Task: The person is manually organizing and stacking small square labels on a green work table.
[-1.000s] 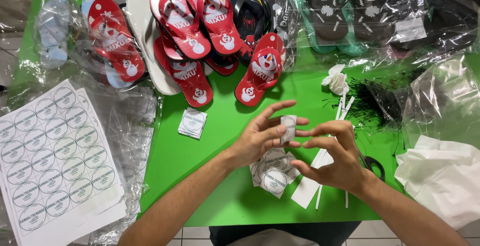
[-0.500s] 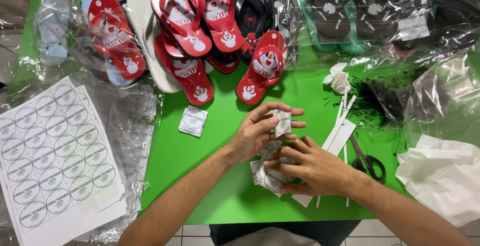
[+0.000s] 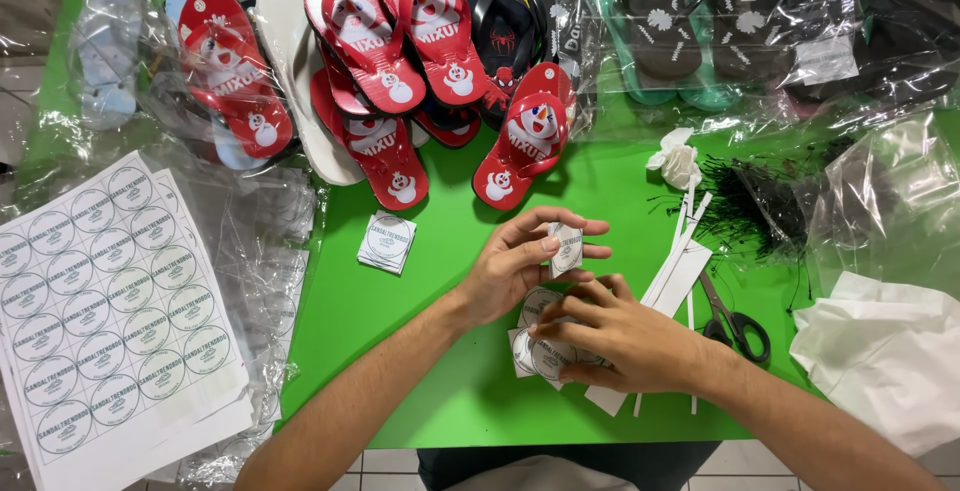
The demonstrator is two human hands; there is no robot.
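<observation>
While the left hand (image 3: 520,266) pinches one small cut-out sticker square (image 3: 566,248) upright between thumb and fingertips, the right hand (image 3: 620,336) presses down on a loose pile of sticker squares (image 3: 538,351) on the green table (image 3: 450,381), fingers curled together over them. Hands nearly touching, mid-table. Another small stack of squares (image 3: 387,241) lies apart to the left. Sheets of round stickers (image 3: 105,311) at far left, red flip-flops (image 3: 385,71) above, scissors (image 3: 735,323) and white paper strips (image 3: 680,266) just right of the hands.
</observation>
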